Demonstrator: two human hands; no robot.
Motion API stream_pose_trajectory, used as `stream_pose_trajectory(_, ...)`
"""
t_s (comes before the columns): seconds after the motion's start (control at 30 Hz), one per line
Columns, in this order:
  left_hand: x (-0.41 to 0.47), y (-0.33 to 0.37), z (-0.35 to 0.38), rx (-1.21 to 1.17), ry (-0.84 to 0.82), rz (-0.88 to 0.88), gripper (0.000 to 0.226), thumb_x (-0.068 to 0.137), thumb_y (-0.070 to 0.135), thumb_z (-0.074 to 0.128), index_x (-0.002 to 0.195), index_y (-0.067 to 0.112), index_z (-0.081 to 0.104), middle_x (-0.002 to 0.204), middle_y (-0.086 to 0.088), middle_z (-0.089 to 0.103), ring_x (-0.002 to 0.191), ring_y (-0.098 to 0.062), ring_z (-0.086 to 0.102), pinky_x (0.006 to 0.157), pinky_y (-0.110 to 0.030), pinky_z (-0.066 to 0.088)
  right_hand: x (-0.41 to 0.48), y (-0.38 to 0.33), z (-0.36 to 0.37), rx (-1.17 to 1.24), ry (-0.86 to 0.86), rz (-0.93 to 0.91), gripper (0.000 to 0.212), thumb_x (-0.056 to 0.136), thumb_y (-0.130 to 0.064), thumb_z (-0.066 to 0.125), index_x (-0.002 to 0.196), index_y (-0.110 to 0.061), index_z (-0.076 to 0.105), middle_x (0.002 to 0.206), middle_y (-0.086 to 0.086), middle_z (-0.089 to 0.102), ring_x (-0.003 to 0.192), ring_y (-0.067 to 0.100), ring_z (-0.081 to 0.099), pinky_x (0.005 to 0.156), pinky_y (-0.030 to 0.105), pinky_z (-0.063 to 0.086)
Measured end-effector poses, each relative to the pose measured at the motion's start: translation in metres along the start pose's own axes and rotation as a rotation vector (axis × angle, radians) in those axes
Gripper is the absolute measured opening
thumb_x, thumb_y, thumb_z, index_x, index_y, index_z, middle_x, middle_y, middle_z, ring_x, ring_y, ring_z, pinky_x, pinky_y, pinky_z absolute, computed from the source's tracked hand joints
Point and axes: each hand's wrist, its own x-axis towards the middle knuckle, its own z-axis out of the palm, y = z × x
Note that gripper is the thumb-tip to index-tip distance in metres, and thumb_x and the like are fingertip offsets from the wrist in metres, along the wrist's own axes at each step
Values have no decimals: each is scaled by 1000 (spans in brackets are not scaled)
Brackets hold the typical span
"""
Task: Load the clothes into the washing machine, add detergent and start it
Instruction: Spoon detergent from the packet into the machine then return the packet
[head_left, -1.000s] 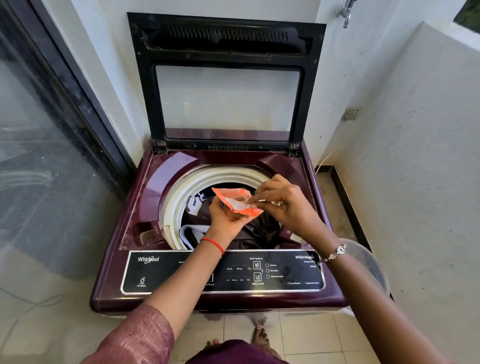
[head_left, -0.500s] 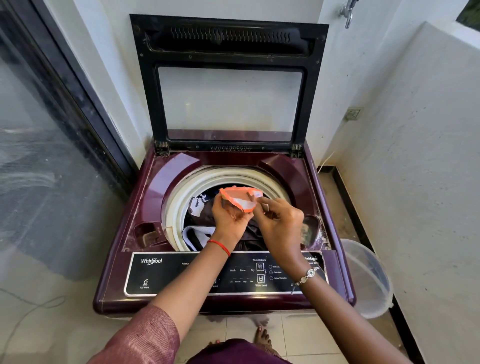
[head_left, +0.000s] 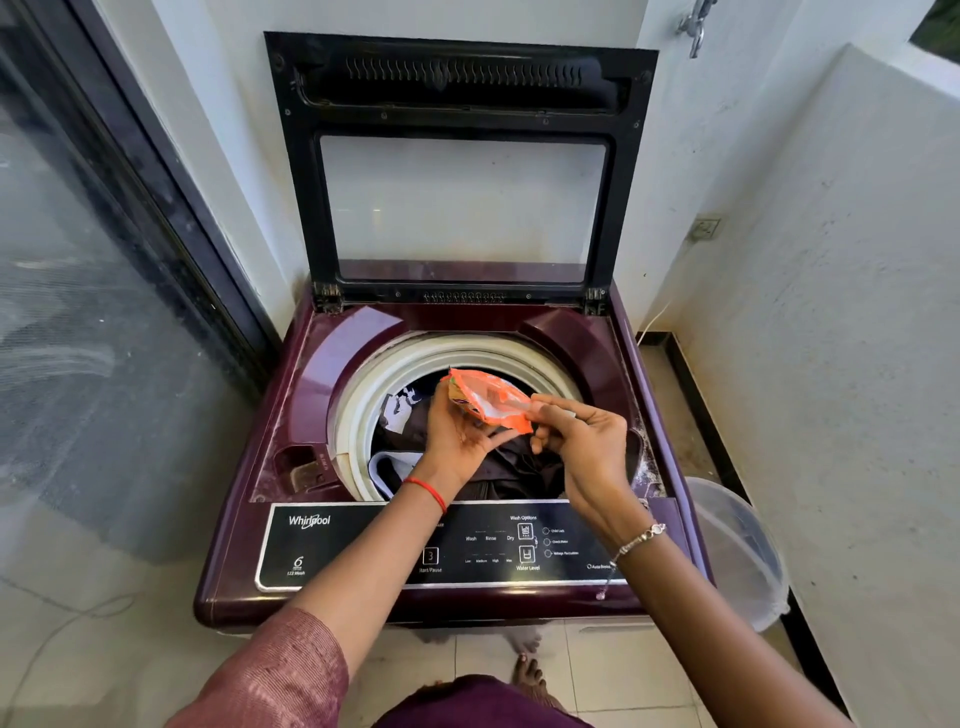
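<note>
A maroon top-loading washing machine (head_left: 291, 395) stands in front of me with its lid (head_left: 462, 156) raised against the wall. Dark clothes (head_left: 519, 467) with a pale piece at the left lie in the drum. Over the drum opening I hold a small orange and white detergent sachet (head_left: 488, 397). My left hand (head_left: 457, 436) grips its left end from below. My right hand (head_left: 582, 441) pinches its right edge between thumb and fingers. The sachet's lower part is hidden behind my fingers.
The black control panel (head_left: 363, 545) runs along the machine's front edge. A clear plastic tub (head_left: 737, 545) sits on the floor at the machine's right, against a white wall (head_left: 831, 312). A dark-framed glass door (head_left: 78, 312) is at the left. My foot (head_left: 527, 670) shows below.
Both hands with the sachet have stayed over the drum; my right hand drew back from the right rim toward the sachet and now pinches its right edge.
</note>
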Motion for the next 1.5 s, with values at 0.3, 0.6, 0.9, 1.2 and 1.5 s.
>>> stream_pose_trajectory(0.3, -2, 8, 2, 121, -18, 32, 37, 93, 44, 41, 103, 12, 56, 106, -15, 60, 96, -32, 59, 85, -54, 44, 13, 2, -14, 194, -49, 167, 11, 84, 11, 53, 82, 8, 63, 56, 9, 67, 43, 8, 52, 42, 17, 45)
stream_pose_trajectory(0.6, 3, 5, 0, -78, 17, 8, 37, 94, 43, 44, 101, 9, 56, 109, -17, 56, 124, -38, 45, 98, -58, 36, 14, -8, -26, 170, -59, 153, 9, 84, 7, 55, 87, 9, 64, 59, 7, 68, 46, 7, 52, 44, 16, 46)
stream_pose_trajectory(0.9, 1, -6, 7, -37, 63, -61, 50, 95, 44, 41, 127, 6, 47, 140, -21, 42, 128, -44, 40, 102, -65, 28, 11, -20, -49, 148, -5, 109, 8, 81, 6, 58, 83, 8, 65, 60, 10, 67, 46, 9, 51, 43, 17, 44)
stream_pose_trajectory(1.2, -1, -18, 17, 65, 43, -132, 38, 94, 44, 45, 98, 8, 55, 127, -19, 50, 108, -38, 54, 93, -62, 36, 1, -32, -67, 115, 13, 77, 9, 83, 6, 56, 87, 8, 64, 60, 9, 67, 45, 8, 52, 44, 14, 46)
stream_pose_trajectory(1.5, 6, -27, 21, 71, 62, -156, 38, 91, 45, 50, 100, 8, 55, 119, -18, 53, 125, -40, 46, 88, -57, 42, -1, -42, -89, 129, 45, 33, 11, 79, 3, 59, 87, 8, 64, 60, 9, 67, 48, 10, 52, 44, 15, 46)
